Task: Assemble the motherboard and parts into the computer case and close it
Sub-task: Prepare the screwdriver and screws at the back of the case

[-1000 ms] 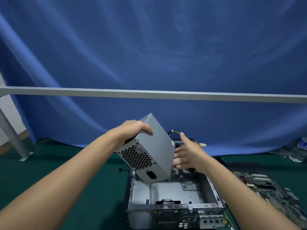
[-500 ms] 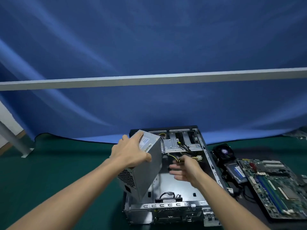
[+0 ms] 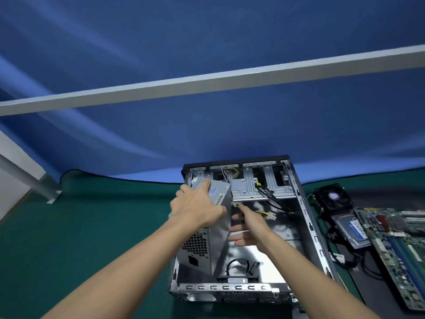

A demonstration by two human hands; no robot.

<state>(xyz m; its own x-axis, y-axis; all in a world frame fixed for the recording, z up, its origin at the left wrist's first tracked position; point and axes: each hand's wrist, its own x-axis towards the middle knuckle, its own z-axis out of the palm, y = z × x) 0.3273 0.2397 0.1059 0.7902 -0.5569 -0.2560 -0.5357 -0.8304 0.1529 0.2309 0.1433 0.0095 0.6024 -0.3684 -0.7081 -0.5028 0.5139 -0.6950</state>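
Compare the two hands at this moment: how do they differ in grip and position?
The left hand grips the power supply from on top, fingers wrapped over its upper edge; the right hand has straight fingers at its side face, gripping nothing. The left hand sits higher, the right lower. Both are over the open computer case.

The left hand (image 3: 197,207) covers the upper side of the grey metal power supply box (image 3: 207,238), hiding part of its white label. The box blocks the left inner wall of the open grey steel computer case (image 3: 305,217). The right hand (image 3: 249,229) screens the yellow-and-black cable bundle (image 3: 264,213) near its start. Right edge of frame cuts off the green motherboard (image 3: 400,245). The silver hard drive (image 3: 351,229) label print is too small to read. Lower frame edge crops both forearms and the case's near corner.
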